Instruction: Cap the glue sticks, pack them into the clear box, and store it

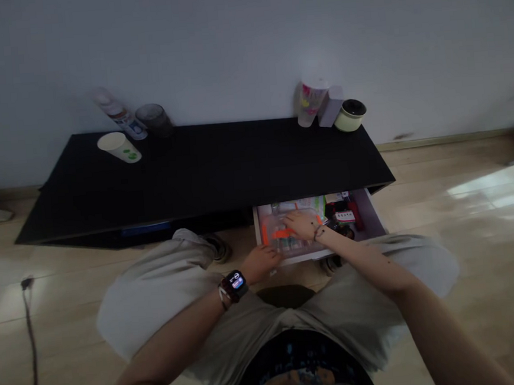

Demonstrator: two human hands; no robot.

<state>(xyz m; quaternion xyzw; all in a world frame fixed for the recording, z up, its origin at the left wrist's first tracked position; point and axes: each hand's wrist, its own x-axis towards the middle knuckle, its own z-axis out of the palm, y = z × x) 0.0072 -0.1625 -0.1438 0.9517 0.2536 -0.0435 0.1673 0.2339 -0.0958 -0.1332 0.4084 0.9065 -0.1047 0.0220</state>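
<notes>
A pulled-out drawer (377, 215) with pale sides holds a clear plastic box (303, 243) with orange clips at its left. My right hand (303, 224) reaches into the drawer and lies over the box's lid, fingers bent toward the orange strip on it. Its fingertips are small and dim here. My left hand (261, 263), below a lit smartwatch (236, 281), is at the drawer's front left corner with its fingers curled over the edge. Beside the box are a green-and-white packet (313, 204), a red item (355, 215) and dark small things.
The drawer belongs to a low black cabinet (237, 164) against a wall. On top stand a paper cup (120, 148), a spray can (122, 117), a dark jar (156, 120), a flowered cup (311, 102), a pale box (330, 108) and a cream pot (349, 116). A cable (31, 341) lies left.
</notes>
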